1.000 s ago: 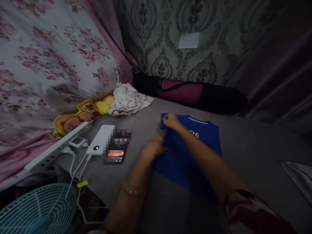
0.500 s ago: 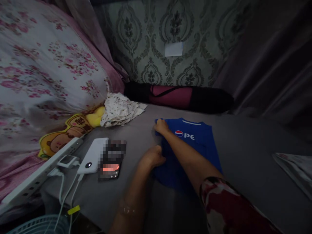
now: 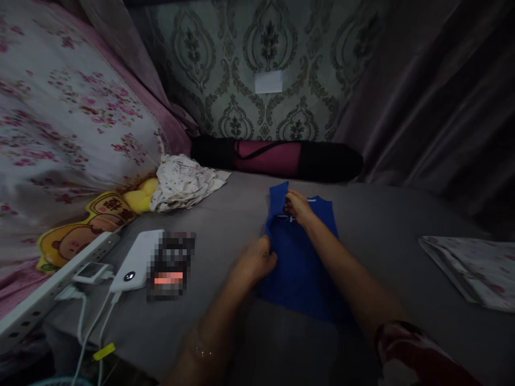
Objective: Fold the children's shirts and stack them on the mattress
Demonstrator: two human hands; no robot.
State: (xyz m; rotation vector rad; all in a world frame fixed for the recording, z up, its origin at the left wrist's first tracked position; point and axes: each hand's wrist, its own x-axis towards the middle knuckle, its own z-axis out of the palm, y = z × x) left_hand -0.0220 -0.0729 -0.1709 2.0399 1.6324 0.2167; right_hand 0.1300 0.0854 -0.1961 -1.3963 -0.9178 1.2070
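Note:
A blue T-shirt (image 3: 300,273) with a white collar strip and a partly covered print lies on the grey sheet in front of me. My right hand (image 3: 298,206) pinches its upper left part near the collar and lifts that edge inward over the print. Lower down, my left hand (image 3: 255,260) is closed on the shirt's left edge, its fingers slightly smeared by motion. Between the two hands the raised edge bends in a curve.
On the left lie a white power bank (image 3: 139,260), a blurred-out phone (image 3: 171,265), a power strip (image 3: 56,281) and a yellow cartoon cushion (image 3: 80,241). Crumpled white cloth (image 3: 185,182) and a black-and-maroon long bag (image 3: 273,158) are behind. Folded patterned cloth (image 3: 475,268) lies right.
My right hand has carried the shirt's upper left edge to the right, over the print. My left hand stays at the left edge. The camera view has turned slightly right.

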